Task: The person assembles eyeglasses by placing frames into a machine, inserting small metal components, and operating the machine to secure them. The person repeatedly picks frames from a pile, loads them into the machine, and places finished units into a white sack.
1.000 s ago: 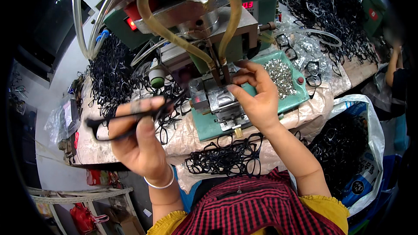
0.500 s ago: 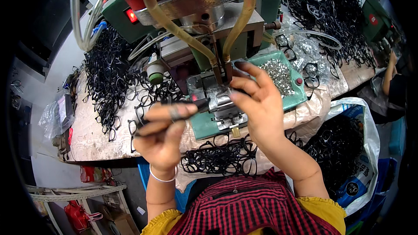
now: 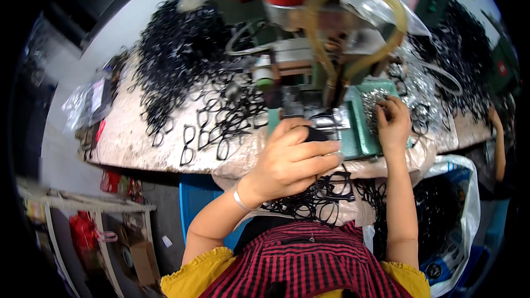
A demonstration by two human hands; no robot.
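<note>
My left hand (image 3: 290, 157), a white bangle on its wrist, is closed with bent fingers in front of the machine's metal fixture (image 3: 328, 120). Between its fingers shows part of a black eyeglass frame (image 3: 316, 134), mostly covered by the hand. Below that hand lies a heap of black eyeglass frames (image 3: 309, 201) at the table's front edge. My right hand (image 3: 395, 124) dips its curled, pinching fingers into a green tray (image 3: 369, 142) of small shiny metal parts (image 3: 371, 102). What those fingertips hold is too small to make out.
The machine's yellowish hose (image 3: 400, 19) loops above the fixture. Large piles of black frames (image 3: 179, 49) cover the table's back left and back right. At the right hangs an open white sack (image 3: 469, 204) with black frames. Another person's arm (image 3: 498, 143) shows far right.
My right hand has left the machine fixture and moved right into the tray of metal parts. My left hand has turned inward, its fingers now in front of the fixture. The view has shifted.
</note>
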